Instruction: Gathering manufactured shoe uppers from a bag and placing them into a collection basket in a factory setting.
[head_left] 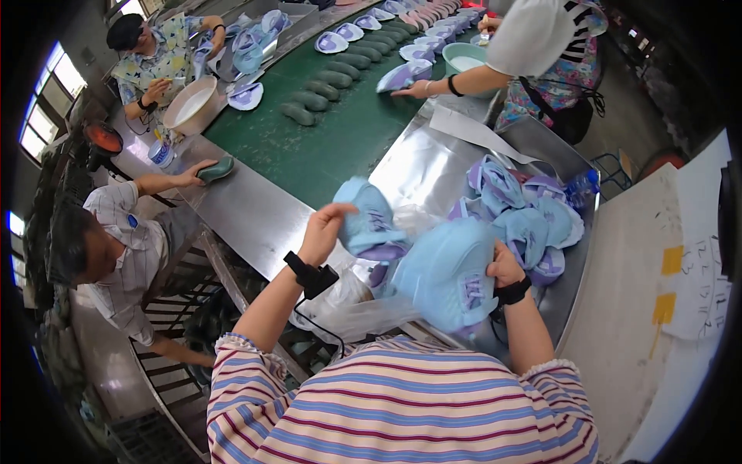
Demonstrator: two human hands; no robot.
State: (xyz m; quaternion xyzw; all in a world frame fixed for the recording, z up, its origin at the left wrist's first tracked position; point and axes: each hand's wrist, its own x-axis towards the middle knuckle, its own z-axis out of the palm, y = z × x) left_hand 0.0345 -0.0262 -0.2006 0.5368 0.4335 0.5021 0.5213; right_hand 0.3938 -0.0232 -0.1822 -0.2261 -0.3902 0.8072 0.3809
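Observation:
My left hand [327,232] is closed on the edge of a light blue shoe upper [365,219] with purple laces, held over the metal table. In my right hand [505,264] is a second light blue shoe upper [442,271], larger in view and nearer to me, its purple laces turned to the right. The two uppers hang close together, the nearer one covering part of what lies below. Crumpled clear plastic bags [352,298] lie beneath them. To the right, a pile of blue and purple shoe uppers [527,232] rests on the metal table.
A green conveyor belt [255,143] carries rows of dark green shoe lasts [340,79] and purple-blue uppers. Co-workers sit at the left and stand at the far right, one holding a last [216,169]. Basins [191,105] of white liquid stand beside the belt. A raised metal rim [593,224] bounds the right side.

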